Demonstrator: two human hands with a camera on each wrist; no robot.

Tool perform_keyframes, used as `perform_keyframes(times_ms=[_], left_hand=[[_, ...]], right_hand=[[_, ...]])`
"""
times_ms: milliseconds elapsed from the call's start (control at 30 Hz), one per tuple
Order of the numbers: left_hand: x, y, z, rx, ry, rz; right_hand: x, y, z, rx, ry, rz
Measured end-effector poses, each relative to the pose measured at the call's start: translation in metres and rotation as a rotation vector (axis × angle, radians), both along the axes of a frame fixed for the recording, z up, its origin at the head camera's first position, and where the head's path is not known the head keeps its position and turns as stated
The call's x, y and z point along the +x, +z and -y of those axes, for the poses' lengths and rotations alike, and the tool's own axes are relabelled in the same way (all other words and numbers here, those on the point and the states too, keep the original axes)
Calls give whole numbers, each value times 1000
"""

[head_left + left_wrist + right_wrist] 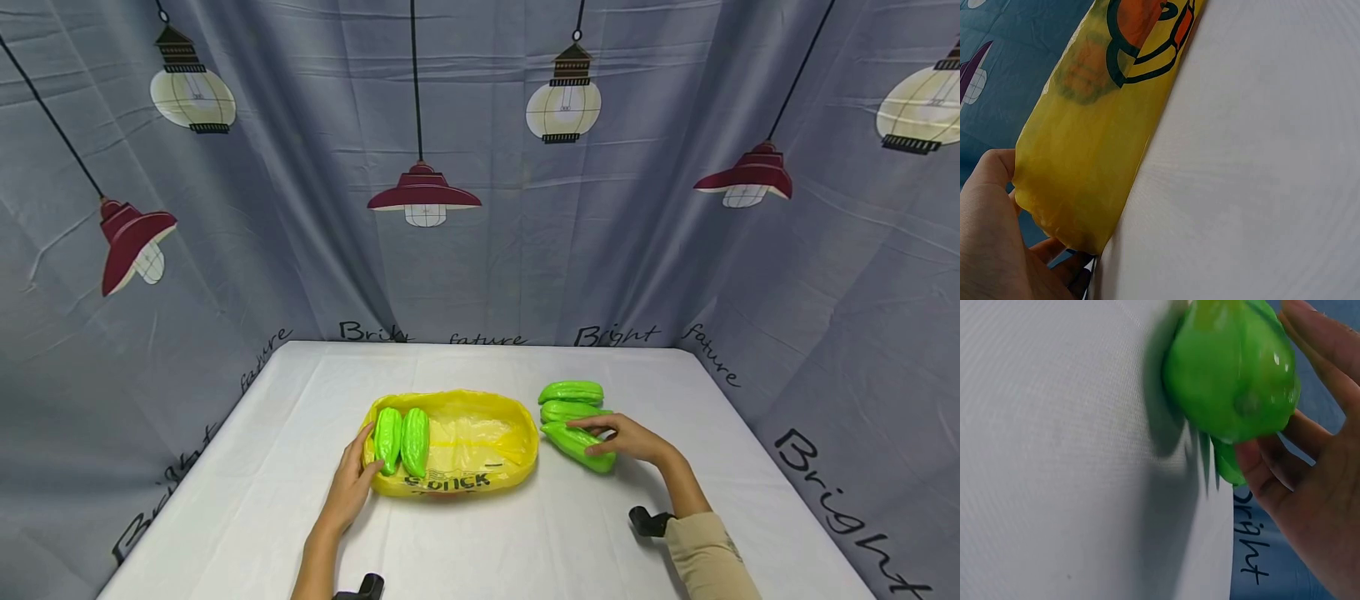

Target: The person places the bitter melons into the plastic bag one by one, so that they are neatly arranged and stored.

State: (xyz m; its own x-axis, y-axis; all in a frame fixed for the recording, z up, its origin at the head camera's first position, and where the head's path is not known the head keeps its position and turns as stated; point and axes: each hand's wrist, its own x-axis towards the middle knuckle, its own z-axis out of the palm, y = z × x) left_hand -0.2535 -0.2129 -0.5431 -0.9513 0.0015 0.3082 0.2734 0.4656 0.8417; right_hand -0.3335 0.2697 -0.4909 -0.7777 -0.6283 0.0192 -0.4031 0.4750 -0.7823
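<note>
Two bright green, ridged bitter melons [415,442] lie side by side in the left part of an oval yellow container [480,398] with a crinkled plastic surface and black lettering. My left hand [349,483] holds the container's left end, thumb at the near side and fingers at the outer rim; its fingertips are partly hidden in the left wrist view. At the right, my right hand [622,437] grips the nearest bitter melon [573,444], thumb on its near side and fingers across its far side. That melon [1229,375] rests at a slant on the table.
Two more bitter melons [572,392] lie just behind the gripped one, close to the container's right end. A white cloth covers the table [465,550]. Behind and beside it hangs a grey-blue curtain [480,275] printed with lamps.
</note>
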Motion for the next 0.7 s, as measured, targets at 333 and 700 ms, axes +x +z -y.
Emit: perform_keyframes(times_ms=[333,700], left_hand=[[1,1,0,16,-13,29],[0,-1,1,-2,-4,13]], right_hand=[[4,-3,-2,31,28,47],[11,-5,0,6,1,90]])
